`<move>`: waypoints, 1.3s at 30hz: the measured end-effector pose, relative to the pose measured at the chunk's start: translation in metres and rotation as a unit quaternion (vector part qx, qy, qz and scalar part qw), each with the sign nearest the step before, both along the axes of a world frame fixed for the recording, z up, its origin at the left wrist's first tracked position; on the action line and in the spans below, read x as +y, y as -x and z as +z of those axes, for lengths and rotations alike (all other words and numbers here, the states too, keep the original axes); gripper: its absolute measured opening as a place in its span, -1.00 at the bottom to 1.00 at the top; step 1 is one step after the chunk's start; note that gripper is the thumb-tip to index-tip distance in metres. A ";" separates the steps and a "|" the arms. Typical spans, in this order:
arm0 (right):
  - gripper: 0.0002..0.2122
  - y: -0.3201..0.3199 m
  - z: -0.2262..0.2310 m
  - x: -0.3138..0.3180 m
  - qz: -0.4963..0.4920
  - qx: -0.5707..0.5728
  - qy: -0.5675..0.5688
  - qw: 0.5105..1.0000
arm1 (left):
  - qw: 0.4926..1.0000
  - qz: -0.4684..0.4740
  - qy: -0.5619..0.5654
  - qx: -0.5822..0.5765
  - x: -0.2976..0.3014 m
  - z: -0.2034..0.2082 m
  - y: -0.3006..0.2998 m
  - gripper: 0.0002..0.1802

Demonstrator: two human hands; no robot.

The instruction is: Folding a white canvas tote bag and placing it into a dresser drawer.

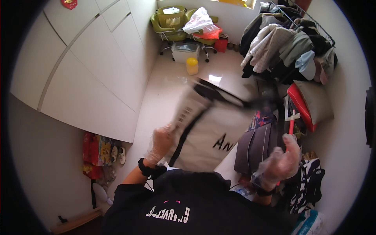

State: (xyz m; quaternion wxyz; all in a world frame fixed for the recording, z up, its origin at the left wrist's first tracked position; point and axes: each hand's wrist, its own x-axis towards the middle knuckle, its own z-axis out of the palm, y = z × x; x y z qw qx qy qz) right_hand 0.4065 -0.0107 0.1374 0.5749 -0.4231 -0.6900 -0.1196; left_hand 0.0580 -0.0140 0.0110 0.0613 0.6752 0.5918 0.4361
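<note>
A cream tote bag [207, 135] with black trim and dark lettering hangs tilted in front of me, partly smeared by motion. My left hand [161, 141], in a clear plastic glove, is closed on the bag's left edge. On the other side, my right hand [282, 159], gloved the same way, is raised with bent fingers. A dark strap [281, 117] runs down close to it, and a red stick [291, 126] with a white end passes behind it. What the right fingers hold is hidden.
A grey suitcase-like case [254, 149] stands right of the bag. Cushions [313, 102] and a loaded clothes rack [278, 43] line the right wall. White cabinets [94, 70] fill the left. Ahead are green chairs [164, 29], a clear bin [185, 53] and a yellow-lidded container [192, 67].
</note>
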 end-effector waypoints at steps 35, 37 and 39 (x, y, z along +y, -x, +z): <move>-0.61 -0.028 -0.117 0.029 0.193 0.064 0.487 0.850 | 0.937 -0.153 0.189 -0.250 -0.032 0.029 0.001 -0.57; -0.58 -0.017 -0.104 0.026 0.248 0.060 0.469 0.846 | 0.920 -0.131 0.175 -0.326 -0.033 0.034 -0.001 -0.77; -0.55 -0.009 -0.099 0.028 0.300 0.061 0.455 0.836 | 0.927 -0.094 0.150 -0.330 -0.036 0.030 -0.001 -0.91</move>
